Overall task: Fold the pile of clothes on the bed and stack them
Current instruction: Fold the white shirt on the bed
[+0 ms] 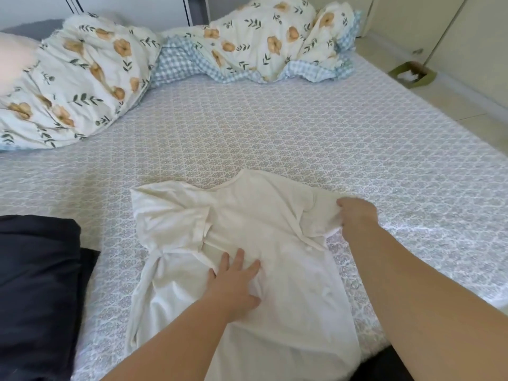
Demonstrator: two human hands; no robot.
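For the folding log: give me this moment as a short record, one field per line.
garment: white T-shirt lying on the bed, partly spread, left sleeve folded in
left hand: fingers straight, pressing the shirt's middle
right hand: fingers pinch the right sleeve
other clothes: dark folded garment at the left, apart from the shirt
bedding: floral duvet bunched at the far side

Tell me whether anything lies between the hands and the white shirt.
Nothing does. The left hand presses flat on the white shirt, and the right hand pinches its sleeve. The dark clothes lie apart, to the left.
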